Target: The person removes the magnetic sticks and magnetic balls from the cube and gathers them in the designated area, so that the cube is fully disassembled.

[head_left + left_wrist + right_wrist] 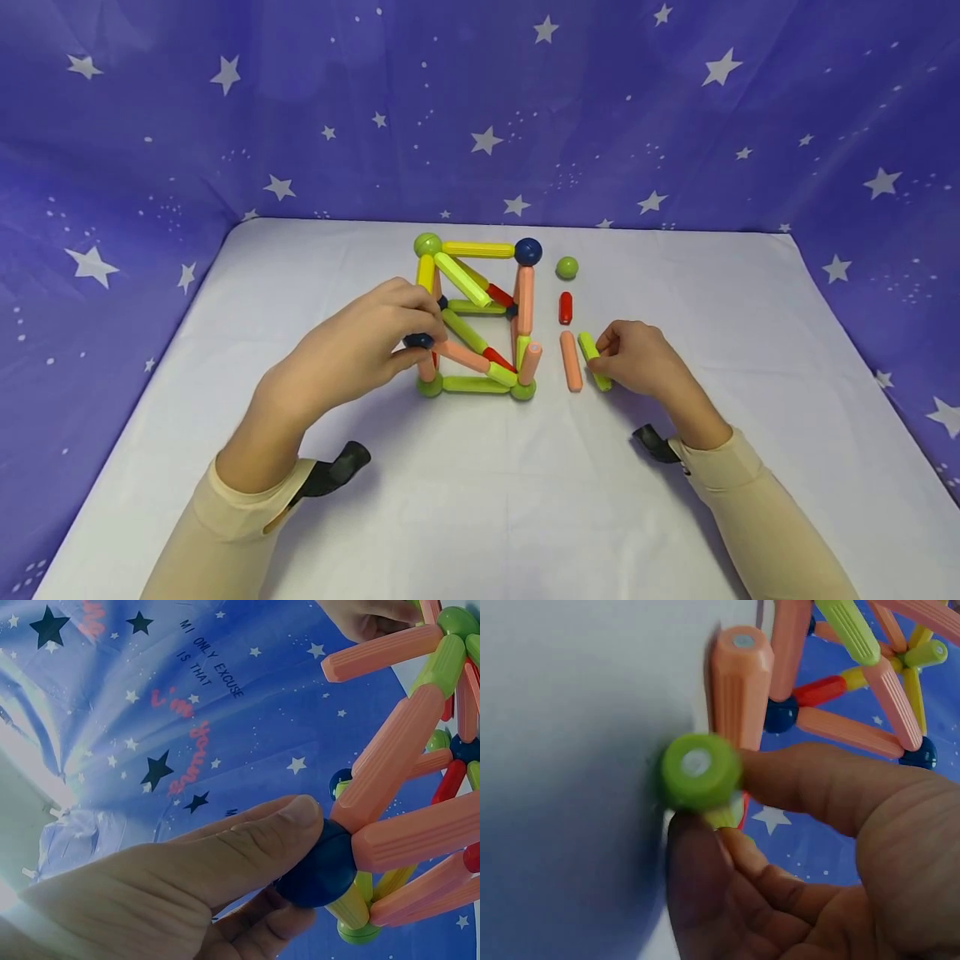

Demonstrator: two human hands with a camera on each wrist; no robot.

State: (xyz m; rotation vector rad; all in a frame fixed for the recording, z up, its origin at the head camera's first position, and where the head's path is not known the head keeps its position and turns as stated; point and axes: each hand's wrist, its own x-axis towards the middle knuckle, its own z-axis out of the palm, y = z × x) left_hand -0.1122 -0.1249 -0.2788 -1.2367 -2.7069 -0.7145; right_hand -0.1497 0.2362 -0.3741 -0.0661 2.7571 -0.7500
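Observation:
A frame of magnetic rods and balls (476, 384) stands mid-table, with salmon, yellow, red and green rods joined by blue and green balls. My left hand (352, 350) pinches the dark blue ball (322, 874) at its near left upper corner between thumb and fingers. From that ball a salmon rod (420, 832) and another diagonal salmon rod (394, 761) run off. To the right of the frame, my right hand (637, 358) pinches a lime green rod (587, 343) between thumb and fingers. The rod's round end, with a metal disc, faces the right wrist view.
Beside the green rod lies a loose salmon rod (571, 361). Farther back are a short red rod (566, 307) and a green ball (567, 267). A salmon rod (530, 362) stands up from the near right corner ball. Purple starry cloth (480, 108) hangs behind the white table (480, 500).

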